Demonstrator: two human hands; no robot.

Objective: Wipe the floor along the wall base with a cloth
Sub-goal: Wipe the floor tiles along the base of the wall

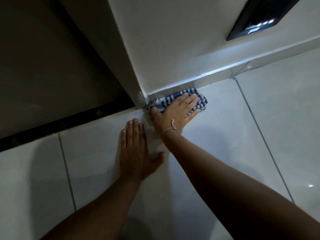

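A blue and white checked cloth (199,98) lies bunched on the pale floor tiles, tight against the wall base (216,80) at the wall's outer corner. My right hand (174,115) presses flat on the cloth, fingers spread toward the right and thumb at the cloth's left end. A thin string bracelet circles that wrist. My left hand (136,153) rests palm down on the floor tile (97,153) just below and left of the cloth, fingers together, holding nothing.
A white wall (173,40) rises above the skirting, with a black panel with small lights (256,19) at the upper right. A dark doorway and black threshold strip (60,123) lie to the left. Glossy tiles with grey grout lines (259,129) stretch to the right.
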